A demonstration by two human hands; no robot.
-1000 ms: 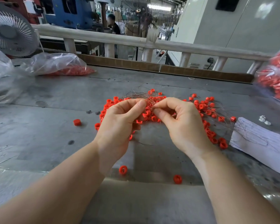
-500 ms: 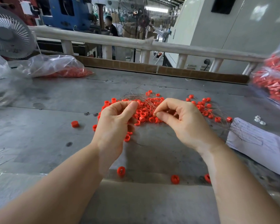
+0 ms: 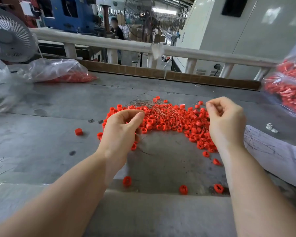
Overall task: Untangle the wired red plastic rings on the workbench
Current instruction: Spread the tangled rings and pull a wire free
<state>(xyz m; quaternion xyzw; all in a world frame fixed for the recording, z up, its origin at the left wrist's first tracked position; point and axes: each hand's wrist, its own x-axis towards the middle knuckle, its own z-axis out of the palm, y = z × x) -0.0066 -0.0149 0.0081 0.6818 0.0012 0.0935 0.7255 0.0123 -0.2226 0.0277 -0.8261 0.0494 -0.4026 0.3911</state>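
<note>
A heap of red plastic rings (image 3: 167,120) lay across the middle of the frame on the grey worktop (image 3: 58,106), spread in a loose arc that curved down toward the right. The rings were small, short open cylinders, tipped every way, some upright and some on their sides. Thin wires (image 3: 154,108) ran through and over the upper middle of the heap in a tangled fan, looping out beyond its top edge. A few loose rings lay apart: one (image 3: 78,131) at left of the heap, three (image 3: 183,189) near the lower centre.
</note>
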